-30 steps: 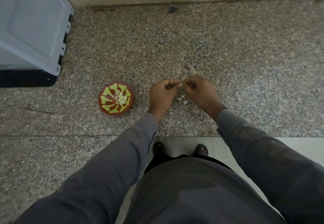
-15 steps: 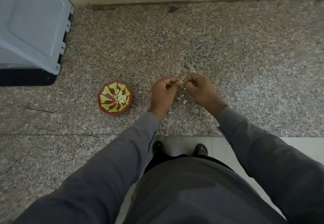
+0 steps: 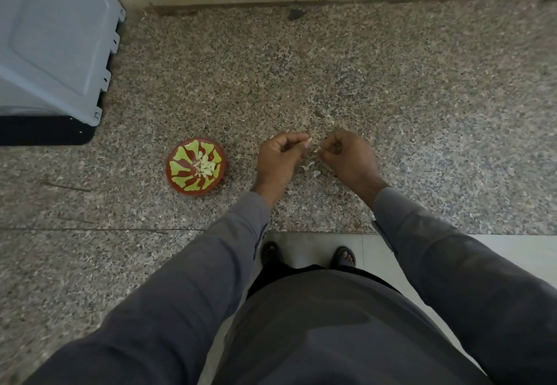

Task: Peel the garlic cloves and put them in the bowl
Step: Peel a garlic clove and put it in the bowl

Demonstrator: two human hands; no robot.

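Pulling apart a little, the two hands now have a small gap between them, where half a second ago their fingertips were pressed together around the same tiny thing. The left hand (image 3: 278, 158) sits in the middle of the frame with its fingers curled and its thumb and first finger pinched; it may hold a bit of skin, but that is too small to tell. The right hand (image 3: 346, 155) is just beside it, fingers curled too, pinching a small pale garlic clove (image 3: 316, 150) at its tip. To me this looks like the skin has just come off, or is partly off, so this clove may soon be ready to go in with the others. A few white bits of peel (image 3: 307, 169) lie on the speckled stone worktop (image 3: 422, 113) right under the hands. The bowl (image 3: 196, 166) is red-brown with green shapes inside and sits to the left of the hands, near but not touching. It has a little heap of peeled cloves (image 3: 206, 166) in its middle, so some of the job is done already. The bowl has stayed in its spot. A grey plastic lid (image 3: 51, 37) leans in the upper left of the frame. At the bottom, grey sleeves and two feet in sandals show.
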